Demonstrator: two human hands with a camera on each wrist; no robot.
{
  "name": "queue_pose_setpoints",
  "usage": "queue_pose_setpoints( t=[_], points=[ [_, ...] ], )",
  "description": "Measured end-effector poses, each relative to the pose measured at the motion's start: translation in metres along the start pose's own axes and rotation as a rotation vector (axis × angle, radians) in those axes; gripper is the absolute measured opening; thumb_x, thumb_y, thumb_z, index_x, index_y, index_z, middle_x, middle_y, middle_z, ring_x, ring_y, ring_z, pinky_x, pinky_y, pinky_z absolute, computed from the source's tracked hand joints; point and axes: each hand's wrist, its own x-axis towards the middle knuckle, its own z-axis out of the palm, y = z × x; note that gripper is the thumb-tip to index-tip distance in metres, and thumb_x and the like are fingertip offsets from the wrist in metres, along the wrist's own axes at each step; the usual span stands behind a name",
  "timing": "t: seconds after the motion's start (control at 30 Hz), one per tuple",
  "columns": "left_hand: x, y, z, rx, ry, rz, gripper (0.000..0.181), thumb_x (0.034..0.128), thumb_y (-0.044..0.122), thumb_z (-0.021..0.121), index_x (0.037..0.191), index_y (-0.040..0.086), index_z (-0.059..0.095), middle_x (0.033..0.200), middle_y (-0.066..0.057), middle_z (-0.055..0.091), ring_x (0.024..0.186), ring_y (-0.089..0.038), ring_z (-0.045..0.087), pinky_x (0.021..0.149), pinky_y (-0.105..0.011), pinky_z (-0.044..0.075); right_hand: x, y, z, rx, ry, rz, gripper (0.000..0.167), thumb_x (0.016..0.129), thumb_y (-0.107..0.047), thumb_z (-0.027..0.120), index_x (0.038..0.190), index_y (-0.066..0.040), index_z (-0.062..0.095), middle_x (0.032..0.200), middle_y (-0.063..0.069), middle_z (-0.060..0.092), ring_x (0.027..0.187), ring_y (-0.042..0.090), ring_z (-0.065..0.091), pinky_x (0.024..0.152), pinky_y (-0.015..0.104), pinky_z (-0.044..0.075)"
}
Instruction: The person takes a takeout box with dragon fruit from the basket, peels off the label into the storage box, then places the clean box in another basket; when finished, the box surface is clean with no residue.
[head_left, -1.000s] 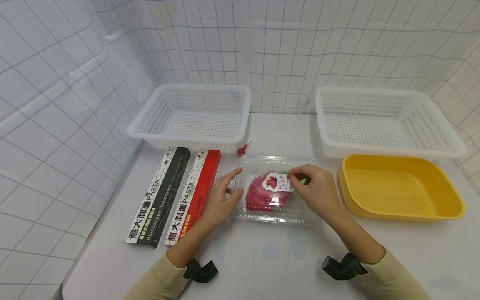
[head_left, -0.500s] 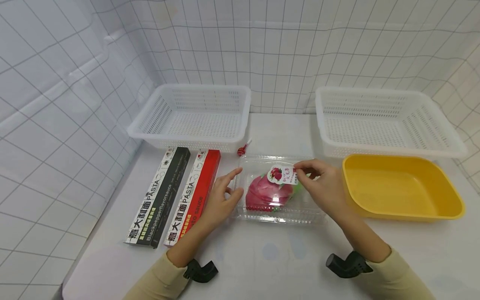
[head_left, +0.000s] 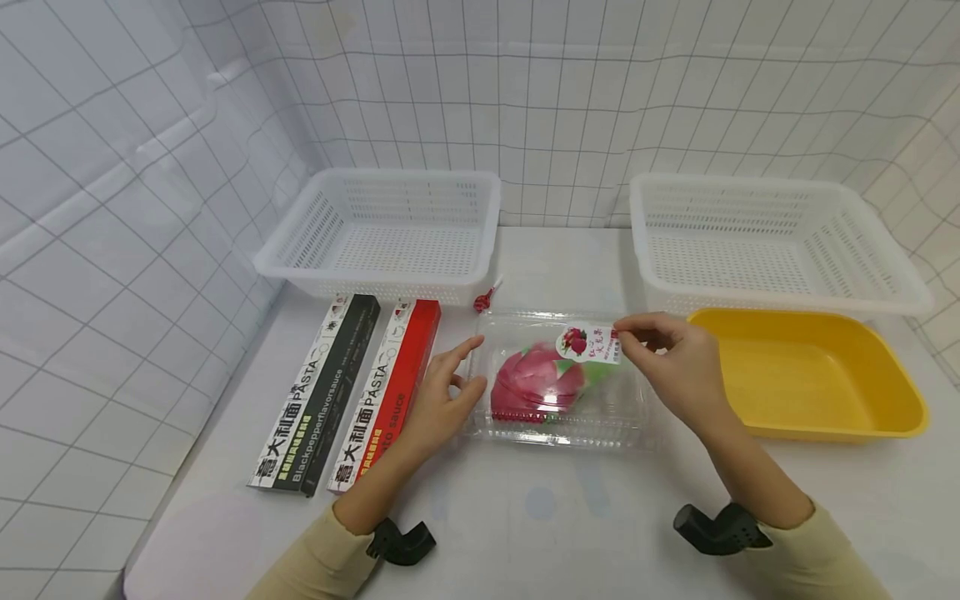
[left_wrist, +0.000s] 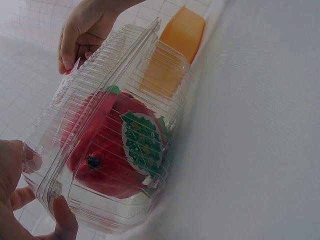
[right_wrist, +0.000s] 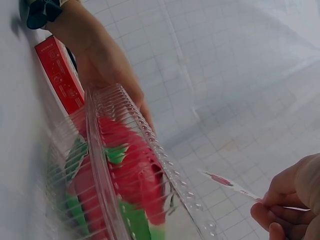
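In the head view a clear plastic box [head_left: 618, 408] with a closed lid holds a pink-and-green dragon fruit [head_left: 534, 383]. My left hand [head_left: 442, 400] grips the box's left side, its fingertips on the plastic in the left wrist view, where part of the hand [left_wrist: 12, 200] is cut off. My right hand [head_left: 678, 367] pinches the right end of a white label [head_left: 596, 343] with a fruit picture, over the lid's upper right. From the right wrist view the label [right_wrist: 230, 185] hangs clear of the lid, between thumb and finger of that hand [right_wrist: 295, 197].
Black [head_left: 322, 396] and red [head_left: 390, 392] pasta boxes lie on the left. A small red wrapped item [head_left: 483, 302] lies behind the box. White baskets stand back left [head_left: 375, 275] and back right [head_left: 780, 298], with a yellow tub [head_left: 810, 425] beside my right hand.
My right hand has moved to the right and slightly back with the label, uncovering more of the fruit. The left hand and the box have stayed in place.
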Motion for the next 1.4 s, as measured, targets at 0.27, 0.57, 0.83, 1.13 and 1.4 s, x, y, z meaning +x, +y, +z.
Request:
queue_pose_setpoints(
  t=[0.27,0.57,0.83,1.13,1.4],
  points=[
    [-0.001,0.003,-0.001,-0.003,0.002,-0.009,0.053,0.0911,0.013,0.060,0.143,0.019,0.049,0.129,-0.014,0.050,0.087,-0.023,0.053,0.061,-0.028,0.048,-0.002,0.010,-0.019,0.029,-0.002,0.089,0.016,0.090,-0.011,0.069,0.101,0.000,0.073,0.095,0.012,0.071,0.077,0.000,0.061,0.069,0.010,0.047],
    [-0.002,0.004,-0.001,-0.007,0.007,-0.011,0.053,0.0913,0.012,0.060,0.143,0.018,0.049,0.130,-0.014,0.049,0.087,-0.023,0.053,0.060,-0.028,0.048,-0.003,0.024,-0.039,0.063,0.051,0.134,0.016,0.089,-0.006,0.069,0.099,0.006,0.070,0.085,-0.016,0.066,0.074,0.001,0.061,0.068,0.010,0.048],
    [-0.001,0.003,-0.001,-0.015,-0.005,-0.015,0.053,0.0918,0.014,0.060,0.143,0.019,0.049,0.131,-0.014,0.049,0.090,-0.024,0.053,0.061,-0.031,0.049,-0.009,0.037,-0.056,0.105,0.070,0.185,0.015,0.089,-0.005,0.069,0.100,0.005,0.069,0.086,-0.015,0.067,0.073,0.003,0.061,0.067,0.009,0.048],
    [-0.001,0.004,-0.001,-0.012,-0.009,-0.008,0.054,0.0914,0.014,0.060,0.144,0.019,0.048,0.132,-0.014,0.049,0.089,-0.024,0.053,0.062,-0.031,0.050,-0.016,0.048,-0.071,0.122,0.105,0.250,0.013,0.089,-0.005,0.069,0.100,0.001,0.071,0.085,-0.015,0.068,0.074,0.004,0.062,0.067,0.009,0.048],
    [-0.001,0.004,-0.001,-0.018,-0.015,-0.011,0.055,0.0912,0.014,0.060,0.144,0.019,0.048,0.133,-0.013,0.048,0.091,-0.025,0.054,0.063,-0.032,0.051,-0.019,0.055,-0.084,0.137,0.119,0.279,0.011,0.090,-0.008,0.068,0.099,-0.003,0.073,0.083,-0.014,0.068,0.074,0.003,0.062,0.068,0.009,0.048]
  ],
)
